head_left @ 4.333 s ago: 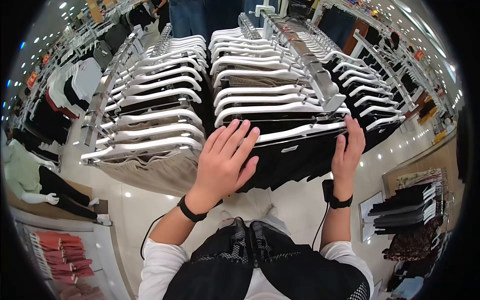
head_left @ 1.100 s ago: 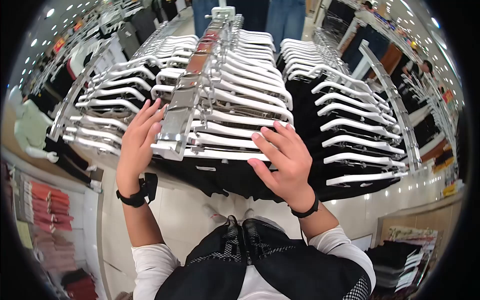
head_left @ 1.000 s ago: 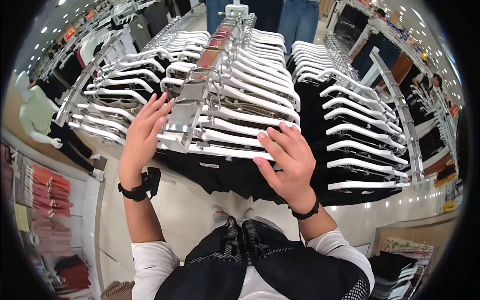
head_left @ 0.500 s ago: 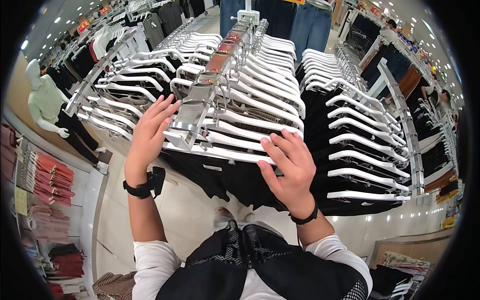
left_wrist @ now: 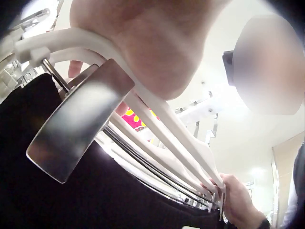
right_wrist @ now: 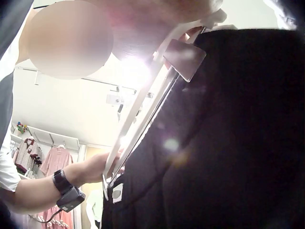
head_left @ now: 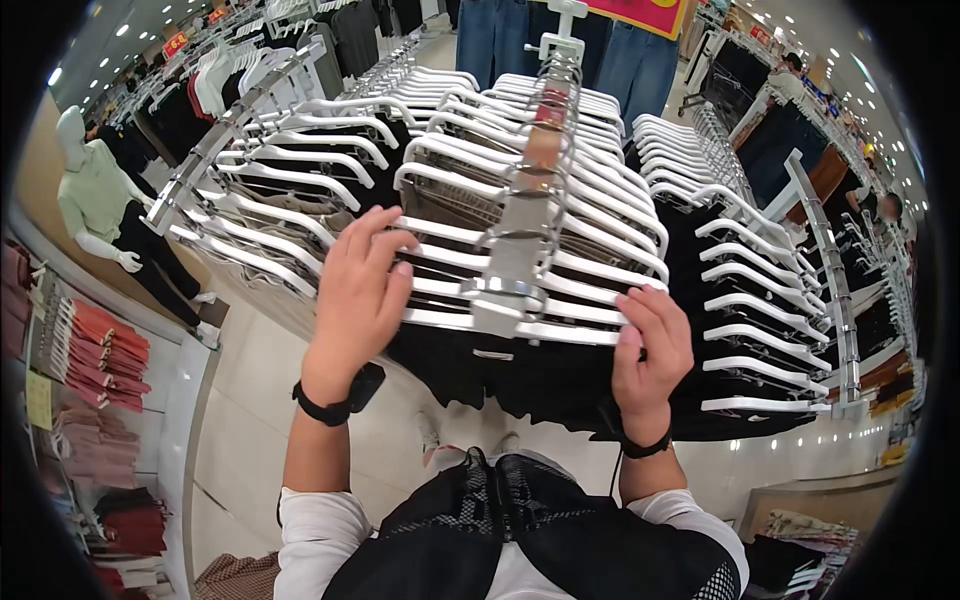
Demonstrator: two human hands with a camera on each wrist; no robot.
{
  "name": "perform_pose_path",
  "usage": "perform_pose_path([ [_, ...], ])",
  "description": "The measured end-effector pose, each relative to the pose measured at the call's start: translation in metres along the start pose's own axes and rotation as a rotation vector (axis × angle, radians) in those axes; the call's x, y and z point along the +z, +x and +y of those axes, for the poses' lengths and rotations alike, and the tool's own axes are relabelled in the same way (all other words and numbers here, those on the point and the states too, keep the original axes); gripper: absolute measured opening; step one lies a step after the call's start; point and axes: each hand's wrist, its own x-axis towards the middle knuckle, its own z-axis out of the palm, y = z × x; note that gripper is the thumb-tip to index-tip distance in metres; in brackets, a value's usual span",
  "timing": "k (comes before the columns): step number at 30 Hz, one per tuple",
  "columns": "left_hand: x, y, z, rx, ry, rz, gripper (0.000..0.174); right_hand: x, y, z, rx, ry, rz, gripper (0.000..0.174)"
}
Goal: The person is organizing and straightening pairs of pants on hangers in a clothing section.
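Observation:
White hangers (head_left: 570,332) with metal clips carry black trousers (head_left: 500,375) at the front of the middle rail (head_left: 515,230). My left hand (head_left: 360,300) is at the left ends of the front hangers, fingers bent over them. At their right ends my right hand (head_left: 652,350) has its fingers over the hangers and thumb at the front. In the left wrist view, fingertips show behind the white hanger (left_wrist: 162,124), beside a shiny clip (left_wrist: 81,119). The right wrist view shows the left hand (right_wrist: 97,168) gripping the far hanger end, with black fabric (right_wrist: 228,129) filling the right.
Hangers with beige and black garments fill the left rail (head_left: 230,120); black garments hang from the right rail (head_left: 830,270). A mannequin (head_left: 100,200) stands at left, above a shelf of pink clothes (head_left: 105,350). Jeans (head_left: 640,65) and a red sign (head_left: 650,12) are behind.
Over the last second the rack has shifted right in the head view, the hands with it. The left fingers have gone from fairly straight to bent over the hanger ends; the right hand has drawn in.

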Motion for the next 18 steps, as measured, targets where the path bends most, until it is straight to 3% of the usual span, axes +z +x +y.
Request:
perform_pose_path([
  [3,-0.005,-0.005,0.000,-0.017,-0.008,-0.045,0.019,0.000,-0.003,-0.007,0.043,-0.048,0.011,0.024],
  [11,-0.005,-0.001,-0.020,0.156,-0.063,-0.093,0.010,0.001,-0.010,-0.030,0.206,-0.189,0.074,0.009],
  [18,0.002,0.003,-0.038,0.248,-0.159,-0.087,0.022,0.011,-0.016,-0.042,0.332,-0.301,0.142,0.014],
])
